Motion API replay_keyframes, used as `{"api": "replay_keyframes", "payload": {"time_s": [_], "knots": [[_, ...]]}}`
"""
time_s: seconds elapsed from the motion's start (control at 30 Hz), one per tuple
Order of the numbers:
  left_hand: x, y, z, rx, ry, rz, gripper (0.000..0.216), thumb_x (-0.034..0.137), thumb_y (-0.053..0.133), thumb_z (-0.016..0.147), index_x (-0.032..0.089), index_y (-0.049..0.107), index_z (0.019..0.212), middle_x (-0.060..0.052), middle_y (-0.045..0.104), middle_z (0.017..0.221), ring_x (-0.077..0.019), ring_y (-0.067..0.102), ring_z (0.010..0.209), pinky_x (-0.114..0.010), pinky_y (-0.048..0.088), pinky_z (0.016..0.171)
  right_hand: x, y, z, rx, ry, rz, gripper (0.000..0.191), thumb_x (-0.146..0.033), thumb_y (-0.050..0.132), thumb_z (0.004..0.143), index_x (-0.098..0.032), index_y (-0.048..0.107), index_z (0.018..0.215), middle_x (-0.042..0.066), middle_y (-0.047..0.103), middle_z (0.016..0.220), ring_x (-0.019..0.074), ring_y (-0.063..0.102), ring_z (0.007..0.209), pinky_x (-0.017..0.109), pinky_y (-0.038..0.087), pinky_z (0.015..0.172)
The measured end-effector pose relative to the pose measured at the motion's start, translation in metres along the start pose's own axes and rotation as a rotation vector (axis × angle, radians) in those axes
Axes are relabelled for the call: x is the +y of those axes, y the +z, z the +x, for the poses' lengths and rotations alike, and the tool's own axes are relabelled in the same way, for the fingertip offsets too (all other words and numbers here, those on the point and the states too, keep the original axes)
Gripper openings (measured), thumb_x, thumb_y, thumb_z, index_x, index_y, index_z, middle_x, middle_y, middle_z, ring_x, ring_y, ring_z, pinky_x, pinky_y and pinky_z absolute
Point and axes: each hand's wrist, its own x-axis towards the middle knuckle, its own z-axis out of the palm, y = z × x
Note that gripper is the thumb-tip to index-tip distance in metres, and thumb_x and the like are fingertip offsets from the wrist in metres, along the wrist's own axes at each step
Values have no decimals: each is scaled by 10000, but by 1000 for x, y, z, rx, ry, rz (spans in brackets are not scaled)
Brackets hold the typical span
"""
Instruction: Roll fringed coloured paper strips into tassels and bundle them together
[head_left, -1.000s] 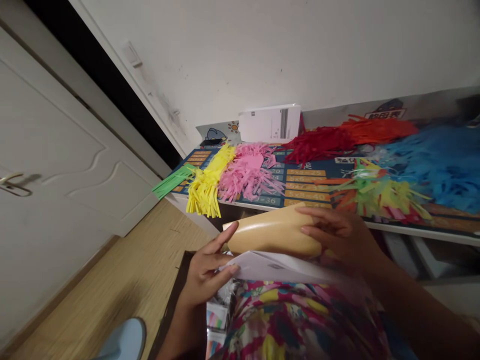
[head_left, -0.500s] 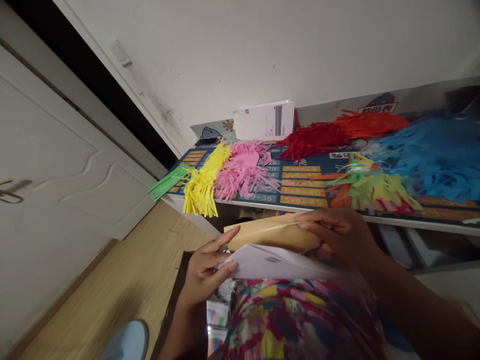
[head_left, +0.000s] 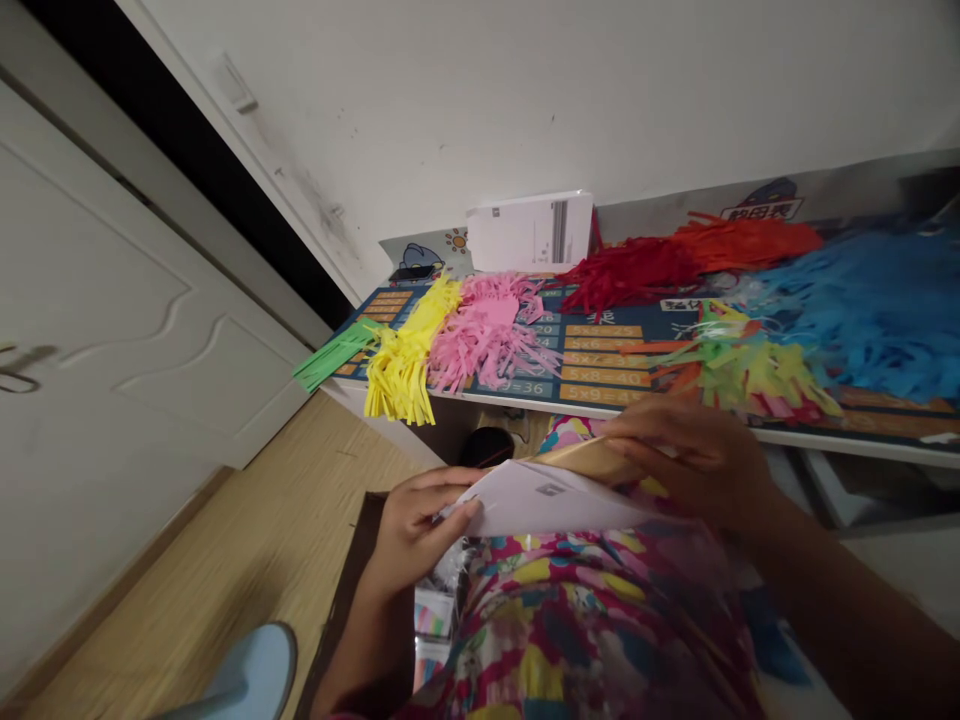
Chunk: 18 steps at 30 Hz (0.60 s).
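At the desk's front edge, above a lap in patterned cloth, a white paper piece (head_left: 551, 503) with a small dark printed mark is bent along its top. My left hand (head_left: 427, 520) grips its left end, thumb on the near face and fingers behind. A tan paper piece (head_left: 581, 459) shows behind the white one; whether the two are joined I cannot tell. My right hand (head_left: 694, 455) is closed on the tan piece's right end, fingertips pinching its upper edge.
Fringed paper bundles in green (head_left: 337, 353), yellow (head_left: 409, 350), pink (head_left: 495, 335), red (head_left: 630, 275), orange (head_left: 750, 243) and blue (head_left: 870, 310) lie on the desk, with a multicoloured one (head_left: 765, 370). A white printed packet (head_left: 531, 232) leans on the wall. A blue stool (head_left: 255, 665) stands left.
The tan piece has dropped lower behind the white one, so less of it shows. My left fingers have moved down with it onto the white piece.
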Motion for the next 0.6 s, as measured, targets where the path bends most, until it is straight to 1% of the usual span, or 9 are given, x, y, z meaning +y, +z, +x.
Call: {"api": "replay_keyframes", "payload": {"time_s": [0.1, 0.27, 0.43, 0.6], "knots": [[1, -1, 4, -19, -39, -18, 140, 221, 661, 884, 202, 799, 870, -75, 792, 917, -173, 744, 764, -238, 608, 660, 3, -3, -1, -45, -36, 17, 133, -196, 655, 877, -275, 758, 904, -8, 764, 797, 163, 714, 701, 266, 562, 654], [-3, 1, 10, -67, -154, -139, 183, 303, 688, 875, 174, 801, 811, -96, 793, 904, -178, 737, 742, -240, 594, 652, 9, -9, -5, -63, -169, 18, 185, -149, 660, 871, -265, 763, 972, 8, 778, 827, 165, 727, 723, 264, 573, 642], [-11, 6, 13, -74, -258, -286, 219, 376, 725, 840, 183, 802, 772, -91, 793, 898, -195, 731, 733, -265, 585, 625, 11, -16, -7, -99, -217, -1, 172, -207, 626, 913, -275, 782, 940, 39, 782, 849, 165, 730, 728, 262, 569, 621], [-14, 8, 14, -90, -296, -326, 222, 371, 732, 830, 176, 795, 745, -94, 790, 909, -189, 713, 705, -271, 570, 609, 14, -19, -9, -118, -289, -15, 158, -181, 642, 906, -256, 770, 959, 41, 779, 886, 164, 727, 756, 273, 554, 643]]}}
